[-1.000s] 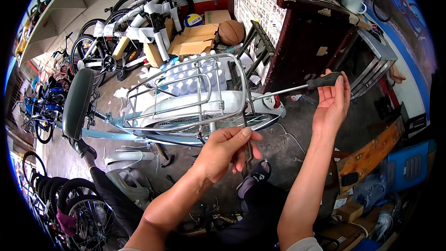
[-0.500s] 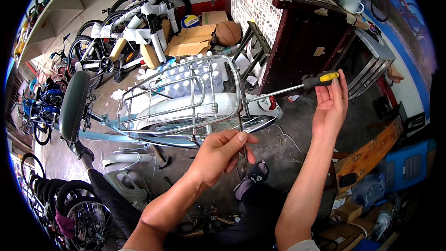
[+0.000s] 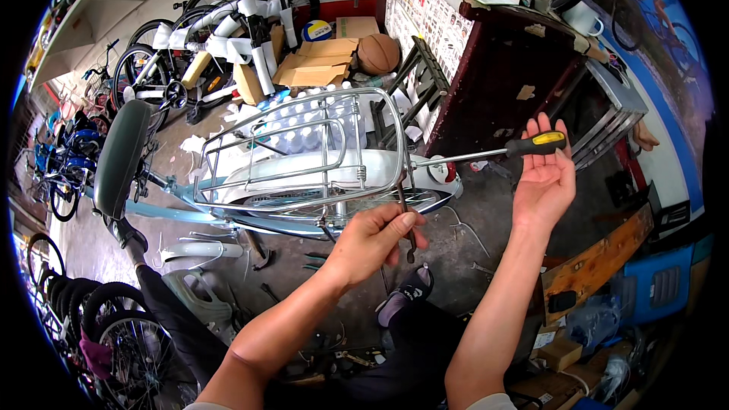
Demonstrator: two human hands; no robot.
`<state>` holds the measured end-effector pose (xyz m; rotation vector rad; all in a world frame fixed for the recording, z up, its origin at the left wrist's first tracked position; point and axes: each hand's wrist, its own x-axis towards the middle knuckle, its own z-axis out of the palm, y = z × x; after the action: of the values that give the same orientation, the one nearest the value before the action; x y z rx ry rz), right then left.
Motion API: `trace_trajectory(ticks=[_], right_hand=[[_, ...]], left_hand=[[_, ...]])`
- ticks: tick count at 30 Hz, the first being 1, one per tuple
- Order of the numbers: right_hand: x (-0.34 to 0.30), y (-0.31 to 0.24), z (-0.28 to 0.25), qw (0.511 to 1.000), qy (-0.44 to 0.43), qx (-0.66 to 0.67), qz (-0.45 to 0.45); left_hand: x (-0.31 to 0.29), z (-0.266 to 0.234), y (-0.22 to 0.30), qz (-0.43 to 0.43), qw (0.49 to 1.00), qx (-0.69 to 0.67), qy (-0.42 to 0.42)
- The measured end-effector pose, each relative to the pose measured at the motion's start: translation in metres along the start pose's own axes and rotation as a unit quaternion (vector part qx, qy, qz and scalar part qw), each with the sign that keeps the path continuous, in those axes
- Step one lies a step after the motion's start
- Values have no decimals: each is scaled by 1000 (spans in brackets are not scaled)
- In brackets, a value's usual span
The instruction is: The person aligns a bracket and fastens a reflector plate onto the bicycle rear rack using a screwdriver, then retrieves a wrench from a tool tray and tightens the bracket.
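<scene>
screwdriver point(image 3: 518, 148) slip is what worries me most. my right hand point(image 3: 543, 182) is opened out, palm up, the handle lying across my straightened fingers with the thumb by its end, nothing wrapped round it. the shaft points to the back end of the chrome rack point(image 3: 399, 137), though i can't make out whether the tip is properly seated in anything. with so loose a hold, a twist could let the tip ride out, chewing up a fastener or skidding onto the white mudguard point(image 3: 383, 163) just under the rack.

my left hand point(image 3: 368, 239) pinches a dark wrench point(image 3: 411, 245) between thumb and curled fingers, its upper end at that same rear part of the rack; its bite there is too small to see. if it isn't square on, it could round off corners or let the fastener spin freely, and my knuckles could knock the rack if it gave suddenly. any small part that came free could fall past the rear wheel point(image 3: 368, 203) to the floor point(image 3: 454, 277), hard to spot near the hammer point(image 3: 262, 257) and pliers point(image 3: 315, 260). a wrench held only by a pinch could also drop toward my sandalled foot point(image 3: 414, 288), which looks to be beneath it.
</scene>
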<state>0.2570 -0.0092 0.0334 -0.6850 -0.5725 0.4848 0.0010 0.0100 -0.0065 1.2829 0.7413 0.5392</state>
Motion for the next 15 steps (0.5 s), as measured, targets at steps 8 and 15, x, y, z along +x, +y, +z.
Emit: trace_trajectory(ticks=[8, 15], right_hand=[[2, 2, -10, 994, 51, -100, 11], [-4, -1, 6, 997, 61, -31, 16]], left_hand=[[-5, 0, 6, 9, 1000, 21, -10], [-7, 1, 1, 11, 1000, 0, 9]])
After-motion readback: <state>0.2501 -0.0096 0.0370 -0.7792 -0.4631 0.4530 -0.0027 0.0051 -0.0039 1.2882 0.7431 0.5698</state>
